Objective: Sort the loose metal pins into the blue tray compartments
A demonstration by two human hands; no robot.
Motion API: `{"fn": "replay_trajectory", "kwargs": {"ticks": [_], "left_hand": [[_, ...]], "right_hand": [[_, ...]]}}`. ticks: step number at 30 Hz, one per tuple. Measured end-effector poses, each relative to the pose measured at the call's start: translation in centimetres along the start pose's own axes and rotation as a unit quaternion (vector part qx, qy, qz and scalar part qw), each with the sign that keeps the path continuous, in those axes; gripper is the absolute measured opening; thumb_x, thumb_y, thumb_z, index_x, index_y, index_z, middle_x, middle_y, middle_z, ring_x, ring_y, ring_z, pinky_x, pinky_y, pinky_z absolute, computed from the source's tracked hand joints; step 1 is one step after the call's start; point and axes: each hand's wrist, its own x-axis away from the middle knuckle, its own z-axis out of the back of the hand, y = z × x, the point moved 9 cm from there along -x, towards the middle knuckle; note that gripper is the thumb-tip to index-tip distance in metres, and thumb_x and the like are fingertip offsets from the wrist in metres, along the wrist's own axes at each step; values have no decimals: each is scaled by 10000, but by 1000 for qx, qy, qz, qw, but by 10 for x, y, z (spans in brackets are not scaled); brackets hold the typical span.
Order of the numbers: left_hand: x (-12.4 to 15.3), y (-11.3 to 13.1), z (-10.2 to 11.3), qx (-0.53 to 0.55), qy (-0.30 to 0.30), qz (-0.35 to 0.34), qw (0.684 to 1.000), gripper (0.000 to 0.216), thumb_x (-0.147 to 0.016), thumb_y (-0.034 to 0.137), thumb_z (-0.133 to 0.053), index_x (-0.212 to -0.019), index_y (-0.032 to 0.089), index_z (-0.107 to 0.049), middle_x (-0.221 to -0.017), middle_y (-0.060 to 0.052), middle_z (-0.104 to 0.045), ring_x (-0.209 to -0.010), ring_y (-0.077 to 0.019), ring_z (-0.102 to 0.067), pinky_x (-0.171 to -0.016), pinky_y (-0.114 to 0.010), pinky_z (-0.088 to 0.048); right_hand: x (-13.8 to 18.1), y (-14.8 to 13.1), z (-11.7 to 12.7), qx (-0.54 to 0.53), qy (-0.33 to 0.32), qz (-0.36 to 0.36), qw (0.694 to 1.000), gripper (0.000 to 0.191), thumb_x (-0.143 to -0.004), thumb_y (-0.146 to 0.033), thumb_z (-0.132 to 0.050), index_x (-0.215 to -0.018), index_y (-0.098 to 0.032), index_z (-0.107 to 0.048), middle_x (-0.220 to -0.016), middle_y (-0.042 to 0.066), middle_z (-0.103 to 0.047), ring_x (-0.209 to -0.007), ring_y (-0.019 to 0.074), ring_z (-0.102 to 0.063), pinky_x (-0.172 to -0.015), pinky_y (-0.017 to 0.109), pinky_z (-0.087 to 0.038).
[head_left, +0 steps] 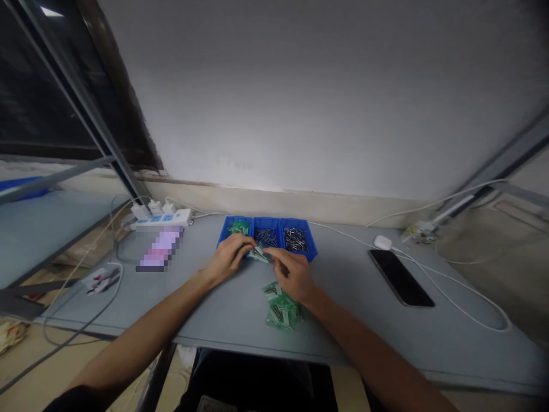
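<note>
Between my two hands is a small clear green plastic bag (258, 253) with screws showing inside. My left hand (234, 252) pinches its left side, and my right hand (294, 272) closes on its right edge. Just beyond the hands stand three blue bins side by side. The left bin (222, 232) holds green bags or pieces, the middle bin holds dark screws (266, 236), and the right bin holds more screws (295, 240). Below my right hand lies a pile of filled green bags (282, 309), partly hidden by the wrist.
A white power strip (182, 218) with plugs and a blurred-out phone-like object (160, 249) lie on the left. To the right are a dark phone (401, 277), a white charger (383, 242) and a looping white cable (467, 292). A wall rises behind the grey table (214, 326).
</note>
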Motion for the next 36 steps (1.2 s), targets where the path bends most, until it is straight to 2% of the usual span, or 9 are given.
{"fn": "replay_trajectory", "kwargs": {"ticks": [8,12,16,20,23,26,28,31,36], "left_hand": [[-3,6,-5,21,-37,-35,998,247,-1039,209,-441,-1202,188,-625,-1082,-113,-680,-1066,-218,-610,-942,-401,-515],[-4,13,-7,8,-61,-65,996,177,-1004,287,-558,-1122,192,-650,-1002,-96,-698,-1000,-231,-605,-914,-420,-512],[-4,16,-8,-12,-62,-65,996,167,-996,324,-577,-992,175,-651,-939,-92,-673,-921,-223,-579,-847,-397,-499],[-1,14,-9,-1,-58,-48,997,175,-1010,329,-552,-1003,174,-633,-930,-80,-664,-915,-215,-571,-853,-388,-488],[-5,-12,13,-35,46,23,998,231,-1019,378,-530,-952,179,-626,-918,-65,-653,-898,-206,-566,-850,-376,-485],[-7,-56,44,-107,154,129,974,337,-1003,481,-535,-867,190,-638,-912,-53,-651,-923,-219,-574,-889,-391,-485],[-12,-84,47,-149,125,172,966,399,-989,540,-528,-887,186,-682,-1047,-86,-669,-1043,-260,-585,-988,-448,-455],[-13,-110,48,-174,73,207,960,444,-1036,520,-419,-1167,189,-684,-1183,-117,-663,-1197,-296,-551,-1097,-509,-386],[-7,-96,43,-178,17,171,969,505,-1060,505,-338,-1171,187,-713,-1238,-103,-657,-1197,-262,-572,-1104,-457,-410]], "right_hand": [[3,28,-4,12,-21,-130,991,258,-967,-227,-545,-1137,-269,-734,-983,31,-769,-739,165,-675,-750,295,-548],[-2,20,-1,-15,-32,-120,992,197,-990,-280,-537,-971,-230,-727,-942,58,-708,-748,163,-625,-730,289,-501],[-3,19,-2,-9,-35,-125,991,311,-1009,-421,-546,-798,-209,-631,-883,57,-626,-716,153,-559,-690,276,-450],[0,21,-12,-15,-64,-116,991,374,-1046,-418,-474,-751,-210,-572,-775,22,-580,-694,146,-528,-682,268,-401],[3,25,-18,-16,-84,-122,989,367,-1050,-408,-477,-762,-206,-585,-730,0,-578,-672,134,-523,-679,261,-376],[4,28,-22,13,-109,-129,986,381,-1047,-421,-480,-750,-209,-587,-702,-8,-581,-649,130,-515,-661,262,-355],[4,28,-23,43,-122,-126,984,417,-1049,-429,-465,-708,-211,-564,-673,-6,-569,-637,136,-507,-650,269,-341],[4,28,-23,72,-125,-119,982,440,-1052,-429,-453,-680,-212,-545,-650,-2,-565,-624,140,-501,-642,275,-323],[3,32,-19,109,-120,-126,979,447,-1055,-430,-440,-692,-212,-582,-606,-9,-574,-574,132,-497,-614,272,-290]]}}
